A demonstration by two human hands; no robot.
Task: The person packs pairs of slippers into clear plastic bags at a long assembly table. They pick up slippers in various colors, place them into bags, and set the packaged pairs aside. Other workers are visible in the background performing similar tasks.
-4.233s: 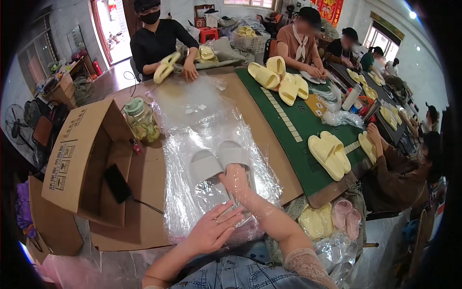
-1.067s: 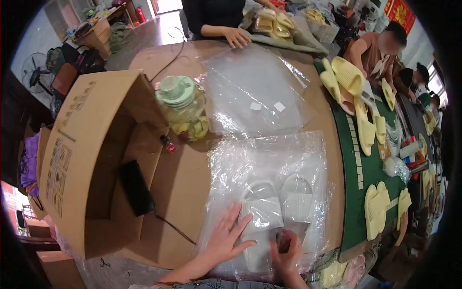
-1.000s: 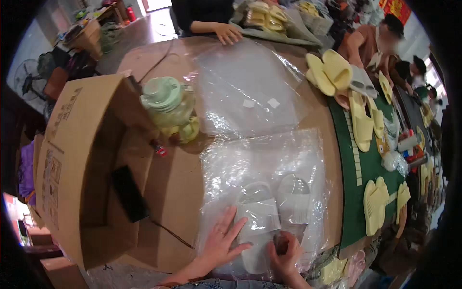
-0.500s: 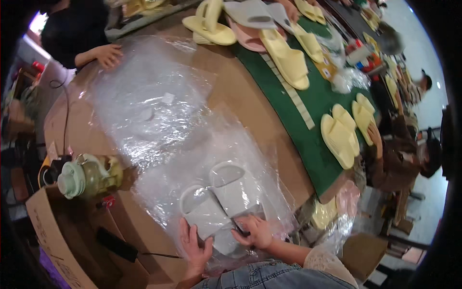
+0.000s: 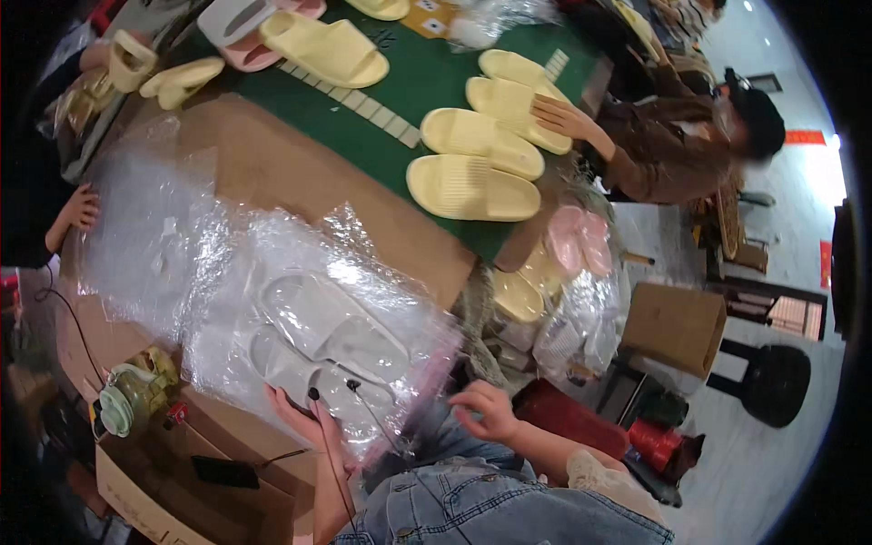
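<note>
A pair of pale grey slippers (image 5: 309,313) lies side by side under clear plastic, on a spread of large clear plastic bags (image 5: 263,241). My left hand (image 5: 313,422) is at the near edge of that plastic, beside the lower slipper, fingers stretched out and thumb apart. Off the table's near edge, my right hand (image 5: 490,411) hovers above my lap, with its fingers loosely bent and apart and nothing visible in them. Two thin dark cords with round black ends (image 5: 352,385) cross in front of the slippers and my left forearm.
An open cardboard box (image 5: 136,504) stands at lower left by a jug with a pale green lid (image 5: 116,411). Yellow slippers (image 5: 472,186) lie on a green mat (image 5: 363,127), where a co-worker's hand (image 5: 563,118) rests. Another person's hand (image 5: 80,207) touches the plastic at far left.
My view has turned to the right. My right hand has come away from the slippers and a small dark thing it was at, and off the plastic. My left hand stays beside the slippers.
</note>
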